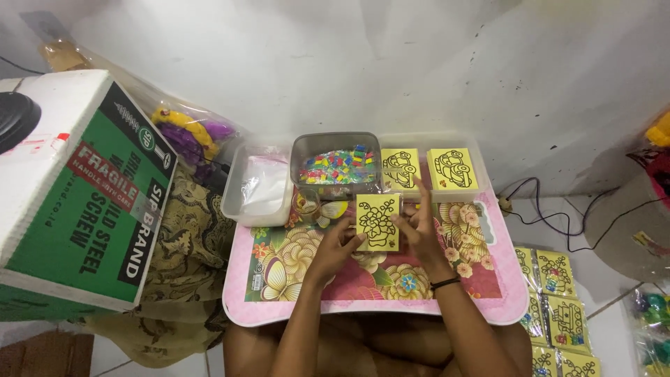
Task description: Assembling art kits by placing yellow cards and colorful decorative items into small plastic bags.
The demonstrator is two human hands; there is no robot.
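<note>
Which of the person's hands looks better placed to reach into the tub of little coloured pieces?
Probably the left hand: the tub of coloured pieces sits up and left of the yellow card, on its side. The right hand is nearer the yellow card stacks.

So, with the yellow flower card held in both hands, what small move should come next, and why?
Probably lower the yellow card flat onto the floral table. Both the left hand and right hand pinch its edges in the air, so neither hand is free to reach the tub of coloured pieces just behind it.
</note>
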